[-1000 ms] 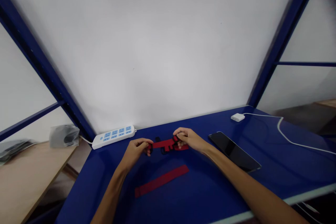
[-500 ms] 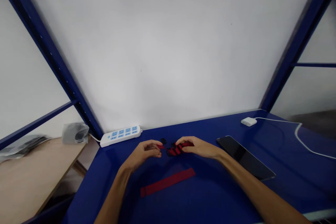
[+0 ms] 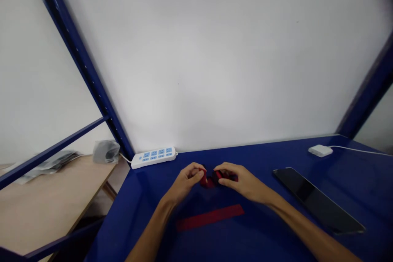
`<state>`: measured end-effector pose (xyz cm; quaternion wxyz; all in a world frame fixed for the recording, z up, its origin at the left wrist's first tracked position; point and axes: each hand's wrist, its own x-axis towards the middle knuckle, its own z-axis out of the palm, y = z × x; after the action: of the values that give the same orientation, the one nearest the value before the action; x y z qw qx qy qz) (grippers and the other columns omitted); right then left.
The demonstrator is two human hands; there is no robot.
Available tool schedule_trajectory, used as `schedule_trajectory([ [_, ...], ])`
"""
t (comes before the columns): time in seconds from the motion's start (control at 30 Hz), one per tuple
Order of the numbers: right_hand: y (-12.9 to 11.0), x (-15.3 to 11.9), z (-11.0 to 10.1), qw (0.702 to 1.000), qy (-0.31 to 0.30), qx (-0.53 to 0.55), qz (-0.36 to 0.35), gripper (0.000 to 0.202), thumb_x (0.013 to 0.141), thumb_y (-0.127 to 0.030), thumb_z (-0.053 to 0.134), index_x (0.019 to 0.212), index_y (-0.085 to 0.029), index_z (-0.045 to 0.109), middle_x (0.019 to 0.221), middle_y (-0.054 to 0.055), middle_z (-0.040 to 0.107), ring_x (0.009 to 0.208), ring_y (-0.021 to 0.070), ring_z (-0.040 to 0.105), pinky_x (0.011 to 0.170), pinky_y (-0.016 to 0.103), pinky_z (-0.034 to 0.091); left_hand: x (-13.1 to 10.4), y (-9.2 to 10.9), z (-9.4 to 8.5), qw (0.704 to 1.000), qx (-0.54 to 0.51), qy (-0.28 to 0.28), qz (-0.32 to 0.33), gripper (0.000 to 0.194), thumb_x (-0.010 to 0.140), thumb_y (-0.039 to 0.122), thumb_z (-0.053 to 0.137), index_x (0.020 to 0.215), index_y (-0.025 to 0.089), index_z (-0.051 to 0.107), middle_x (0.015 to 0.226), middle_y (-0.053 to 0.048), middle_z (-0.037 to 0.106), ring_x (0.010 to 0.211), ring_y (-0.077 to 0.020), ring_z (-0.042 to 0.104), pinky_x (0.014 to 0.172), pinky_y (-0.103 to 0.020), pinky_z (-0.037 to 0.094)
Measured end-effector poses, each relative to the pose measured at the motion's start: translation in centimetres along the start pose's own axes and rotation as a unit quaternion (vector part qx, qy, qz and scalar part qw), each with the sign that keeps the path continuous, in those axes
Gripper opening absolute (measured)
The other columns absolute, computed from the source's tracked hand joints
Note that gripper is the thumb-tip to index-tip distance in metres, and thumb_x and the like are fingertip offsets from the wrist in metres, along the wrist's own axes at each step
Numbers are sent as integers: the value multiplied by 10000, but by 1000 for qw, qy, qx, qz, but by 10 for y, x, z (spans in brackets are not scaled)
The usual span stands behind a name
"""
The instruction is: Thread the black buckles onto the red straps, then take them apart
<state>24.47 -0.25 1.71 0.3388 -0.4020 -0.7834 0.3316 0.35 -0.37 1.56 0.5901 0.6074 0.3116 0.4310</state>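
Observation:
My left hand [image 3: 188, 179] pinches the end of a red strap [image 3: 209, 182] between thumb and fingers. The strap sags in a short curve toward my right hand [image 3: 241, 179], which is closed around a red-and-black bundle of strap [image 3: 218, 175]. Fingers cover much of the bundle, so its full shape is hidden. Nearer to me, a flat red strip of fabric [image 3: 210, 217] lies stretched out on the blue table [image 3: 258, 233], apart from both hands.
A white power strip [image 3: 155, 157] sits at the back left by the wall. To the right lie a dark tablet [image 3: 317, 199] and a white charger [image 3: 320, 150] with its cable. A wooden table [image 3: 46, 208] with plastic bags [image 3: 106, 152] stands left, beyond a blue frame post [image 3: 92, 77].
The camera has turned, so the scene sits further right. My left hand now grips more of the red strap, which bends down between the hands. The right hand still holds the bundle.

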Motion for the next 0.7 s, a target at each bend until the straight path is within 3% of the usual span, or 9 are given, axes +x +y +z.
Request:
schedule_trajectory([
  [0.1, 0, 0, 13, 993, 19, 117, 12, 392, 869, -465, 677, 1169, -214, 663, 1016, 61, 700, 945, 236, 643, 865, 381, 510, 1, -6, 12, 999, -33, 18, -6, 438, 811, 475, 735, 1075, 189, 533, 634, 37, 608, 579, -120, 556, 648, -255, 456],
  [0.27, 1, 0, 26, 969, 47, 242, 18, 439, 841, -471, 718, 1173, -193, 646, 1110, 101, 714, 1050, 260, 664, 959, 420, 509, 2, -12, 17, 999, -12, 35, 23, 334, 842, 450, 710, 854, 159, 544, 681, -6, 639, 628, -122, 576, 672, -256, 451],
  [0.47, -2, -1, 29, 964, 47, 260, 11, 399, 846, -440, 723, 1155, -197, 654, 1101, 100, 723, 1049, 260, 675, 964, 420, 518, -1, -8, 18, 999, 22, 24, 33, 275, 889, 413, 660, 943, 144, 640, 822, -30, 643, 752, -131, 580, 728, -251, 443],
  [0.7, -2, -1, 35, 976, 73, 204, 28, 433, 810, -423, 753, 1166, -195, 660, 1000, 66, 718, 954, 243, 668, 876, 381, 535, -2, -14, 24, 998, -48, 31, 33, 353, 886, 425, 671, 1072, 198, 475, 748, 23, 620, 659, -112, 562, 667, -241, 447],
])
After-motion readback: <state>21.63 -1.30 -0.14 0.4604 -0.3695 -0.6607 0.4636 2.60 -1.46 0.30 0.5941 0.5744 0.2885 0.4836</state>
